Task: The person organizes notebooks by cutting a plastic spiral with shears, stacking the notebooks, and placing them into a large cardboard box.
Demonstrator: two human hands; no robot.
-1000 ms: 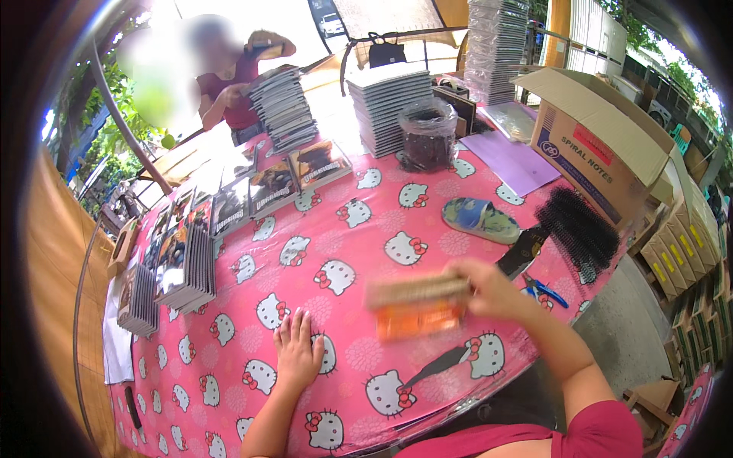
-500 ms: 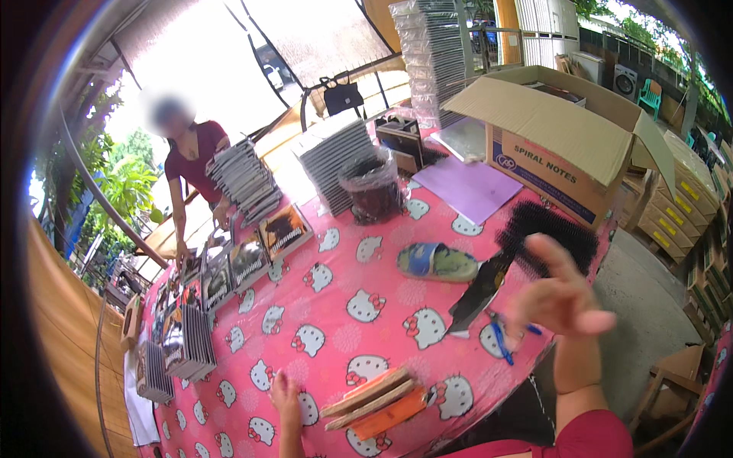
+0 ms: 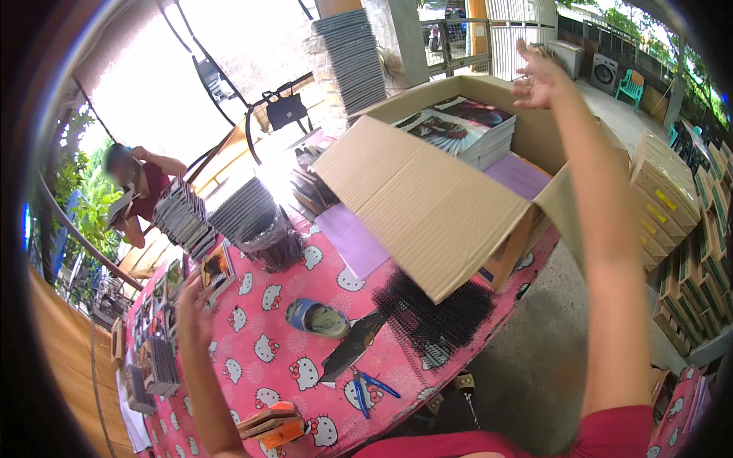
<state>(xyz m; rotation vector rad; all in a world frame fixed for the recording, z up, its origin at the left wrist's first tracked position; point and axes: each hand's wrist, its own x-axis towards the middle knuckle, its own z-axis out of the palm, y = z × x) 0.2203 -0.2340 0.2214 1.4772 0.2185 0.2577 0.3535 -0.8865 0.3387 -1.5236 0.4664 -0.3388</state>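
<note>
My right hand (image 3: 544,76) is raised with fingers apart over the far right side of a large cardboard box (image 3: 527,126), holding nothing. Inside the box lie stacked notebooks (image 3: 450,141) with picture covers and a purple sheet (image 3: 518,177). The box's wide flap (image 3: 420,206) hangs out over the table. My left hand (image 3: 195,313), slightly blurred, is lifted above the left part of the table, fingers extended and nothing in it. Picture-covered notebooks (image 3: 217,269) lie just beyond it.
Black spiral coils (image 3: 431,313), blue-handled pliers (image 3: 369,391), a slipper (image 3: 318,317) and orange-covered wooden pieces (image 3: 276,426) rest on the pink tablecloth (image 3: 252,343). A bagged bin (image 3: 271,240) stands near stacked notebooks (image 3: 183,217). Across the table, a person (image 3: 149,183) holds notebooks. Boxes (image 3: 663,202) are stacked at right.
My view has swung right, toward the box, showing its contents. My right hand has risen from above the pliers to the box's far side. The co-worker has lifted notebooks off the table.
</note>
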